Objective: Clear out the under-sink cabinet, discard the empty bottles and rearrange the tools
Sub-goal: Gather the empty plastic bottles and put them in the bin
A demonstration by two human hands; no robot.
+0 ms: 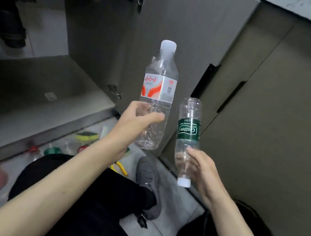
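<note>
Up in front of the open cabinet door (166,26), the left hand (134,124) grips an upright red-labelled bottle (157,97) while the right hand (201,171) clasps an inverted green-labelled bottle (187,131) just beside it, both seemingly empty, above blurred clutter (75,145) on the floor.
</note>
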